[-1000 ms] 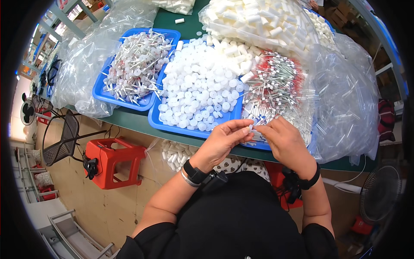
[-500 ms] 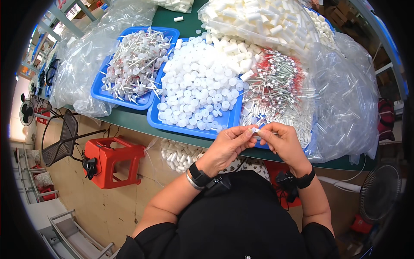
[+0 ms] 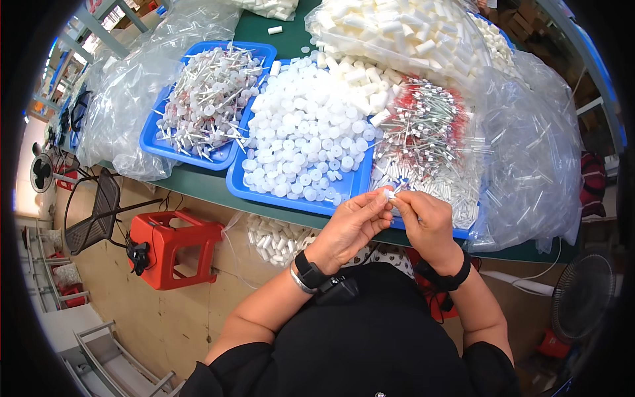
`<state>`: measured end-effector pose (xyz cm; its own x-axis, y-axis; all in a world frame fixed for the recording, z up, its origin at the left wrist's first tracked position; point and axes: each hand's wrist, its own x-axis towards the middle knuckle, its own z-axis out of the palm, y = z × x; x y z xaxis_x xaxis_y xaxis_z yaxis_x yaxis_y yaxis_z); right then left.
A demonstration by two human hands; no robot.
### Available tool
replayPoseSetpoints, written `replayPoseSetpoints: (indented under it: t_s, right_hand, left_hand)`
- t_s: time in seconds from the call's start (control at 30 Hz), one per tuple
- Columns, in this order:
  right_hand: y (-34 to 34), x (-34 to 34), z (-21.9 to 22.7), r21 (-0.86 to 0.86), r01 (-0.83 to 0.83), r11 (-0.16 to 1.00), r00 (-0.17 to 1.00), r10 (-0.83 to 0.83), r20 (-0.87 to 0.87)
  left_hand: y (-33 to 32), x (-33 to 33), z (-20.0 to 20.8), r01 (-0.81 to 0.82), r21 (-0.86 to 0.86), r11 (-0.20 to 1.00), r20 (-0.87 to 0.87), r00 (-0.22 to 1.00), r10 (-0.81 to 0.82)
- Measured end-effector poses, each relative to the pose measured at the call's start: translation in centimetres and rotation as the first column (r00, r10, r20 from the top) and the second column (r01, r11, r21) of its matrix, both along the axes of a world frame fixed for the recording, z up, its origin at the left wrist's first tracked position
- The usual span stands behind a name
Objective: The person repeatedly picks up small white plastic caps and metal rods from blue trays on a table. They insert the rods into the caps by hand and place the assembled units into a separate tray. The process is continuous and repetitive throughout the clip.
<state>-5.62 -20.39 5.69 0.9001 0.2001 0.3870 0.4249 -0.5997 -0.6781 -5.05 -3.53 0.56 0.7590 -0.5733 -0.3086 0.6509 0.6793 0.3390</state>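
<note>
In the head view, the left hand and right hand are together pinching a small white piece near the right front corner of the blue disc tray, while red-and-white pins are lying to its right.

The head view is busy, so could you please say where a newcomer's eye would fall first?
Probably on the bright heap of white discs in the middle blue tray, with a red-flecked pile of thin pieces to its right. In front of that pile, the left grip and right grip meet at a small white piece. The red stool on the floor at left also stands out.
</note>
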Motion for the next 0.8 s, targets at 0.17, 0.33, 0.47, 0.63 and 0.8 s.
replayPoseSetpoints:
  t_s: [0.17,0.33,0.47,0.63,0.8]
  right_hand:
    - [-1.2,1.3,1.0,0.109,0.024,0.994,0.892,0.027,-0.45]
    - [-2.3,4.6,-2.1,-0.376,-0.017,0.926,1.0,0.011,-0.017]
    - [-1.6,5.0,-3.3,-0.609,-0.05,0.791,0.997,0.079,0.021]
    - [-1.4,4.8,-2.9,-0.55,-0.06,0.833,0.991,0.115,0.065]
    - [-1.3,3.0,0.5,-0.118,-0.071,0.991,0.96,0.036,-0.276]
  left_hand:
    - [1.6,0.7,0.3,-0.073,0.155,0.985,0.114,0.992,0.056]
    - [2.3,1.2,1.1,-0.175,0.239,0.955,0.101,0.983,0.155]
    - [2.1,1.1,1.3,-0.154,0.228,0.961,0.108,0.985,0.133]
    - [1.9,1.0,1.3,-0.159,0.216,0.963,0.099,0.985,0.141]
    - [2.5,1.4,2.0,-0.265,0.213,0.94,0.119,0.962,0.244]
